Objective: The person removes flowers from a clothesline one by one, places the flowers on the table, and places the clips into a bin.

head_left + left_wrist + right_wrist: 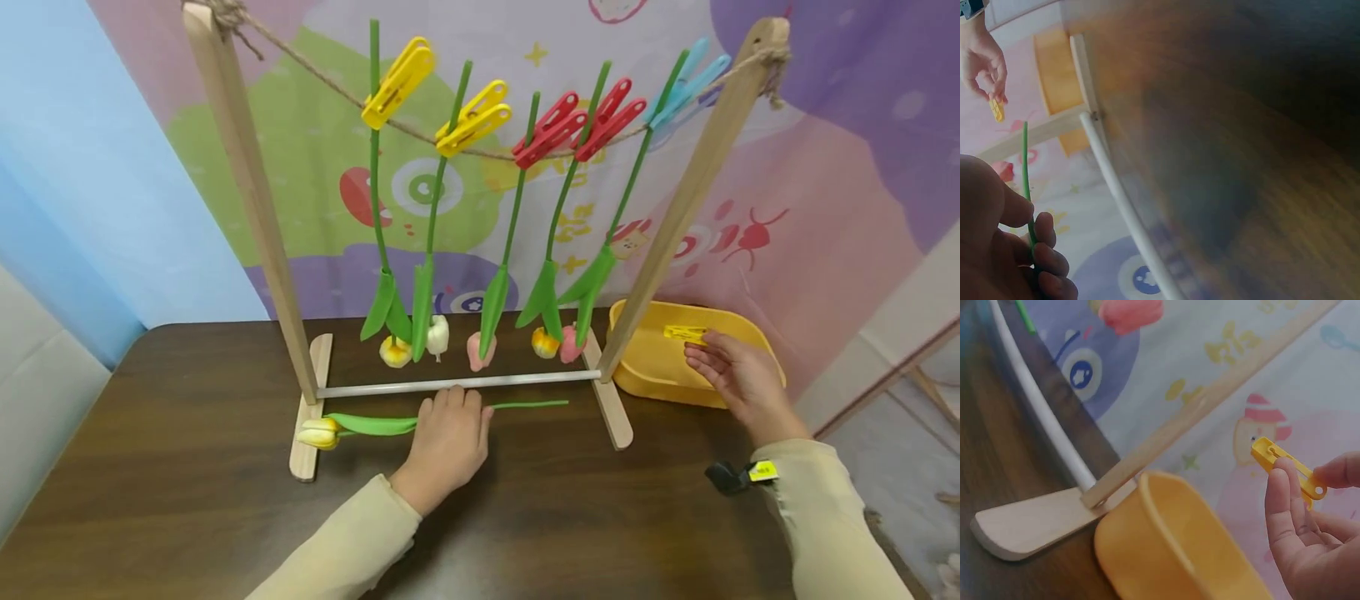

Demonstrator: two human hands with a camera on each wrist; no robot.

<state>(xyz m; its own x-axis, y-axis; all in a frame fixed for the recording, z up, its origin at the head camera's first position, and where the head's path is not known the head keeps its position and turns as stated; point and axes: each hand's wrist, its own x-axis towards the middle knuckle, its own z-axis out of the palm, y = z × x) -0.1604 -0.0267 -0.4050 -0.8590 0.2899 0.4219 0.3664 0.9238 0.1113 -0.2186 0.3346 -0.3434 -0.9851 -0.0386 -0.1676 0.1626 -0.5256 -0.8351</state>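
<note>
My left hand [448,433] grips the green stem of a yellow tulip [321,433], held low in front of the rack with its bloom to the left. In the left wrist view, the thumb and curled fingers [1050,257] close round the stem [1025,162], whose bare end points up. My right hand [738,383] pinches a yellow clothespin [684,334] between thumb and fingertips, over the yellow tray [675,398] in the head view. The right wrist view shows the clothespin [1285,464] lengthwise between the fingers.
A wooden rack with a left post [258,200], a right post [686,200] and a white bottom bar [457,384] carries a sagging twine [300,60]. Several tulips hang upside down from it by yellow clothespins [472,121], red clothespins [551,132] and a blue clothespin [686,92]. A cartoon-print cloth [315,150] hangs behind.
</note>
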